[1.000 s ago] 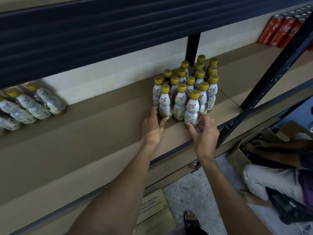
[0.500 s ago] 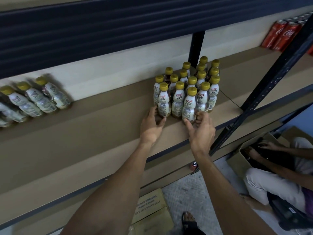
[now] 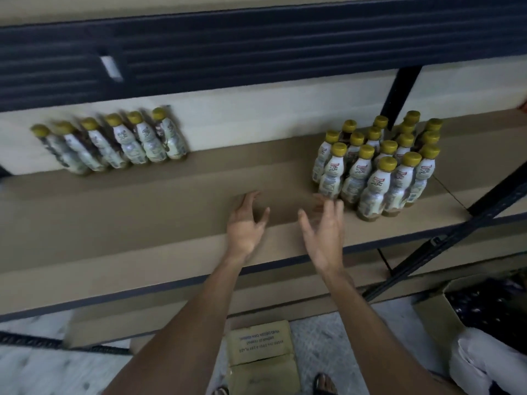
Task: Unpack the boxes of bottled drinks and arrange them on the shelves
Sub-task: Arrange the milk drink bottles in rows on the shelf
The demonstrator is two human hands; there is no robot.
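Your left hand (image 3: 245,226) is over the front part of the brown board shelf (image 3: 142,206). Fingers loosely spread, thumb out, gripping nothing. Can't tell if the fingertips touch the board.

Your right hand (image 3: 322,235) is just beside it on the right, palm turned inward, fingers fanned apart, also empty. The fingers are motion-blurred. They sit just beside the front-left corner of the bottle block; contact unclear.

Task item: tight block of white-labelled plastic bottles with yellow caps (image 3: 379,166). All upright, several rows deep, at the right end of the same shelf, right of both hands. The back rows reach the black metal upright post (image 3: 399,92) at the cream back wall (image 3: 256,109).

Second group: row of the same yellow-capped bottles (image 3: 114,141) at the far left of the shelf, against the back wall, well apart from your hands. Heavy blur there, so no exact count.

Above: dark blue ribbed beam of the upper shelf (image 3: 256,47).

Right: black diagonal brace (image 3: 502,192) crossing in front of the shelf edge.

Floor below: closed brown cardboard box with printed text (image 3: 262,346) between your forearms, a sandalled foot (image 3: 323,383) just right of it.

Far right: open cardboard box (image 3: 439,312) with dark contents, another person's white-trousered leg (image 3: 479,363) beside it.
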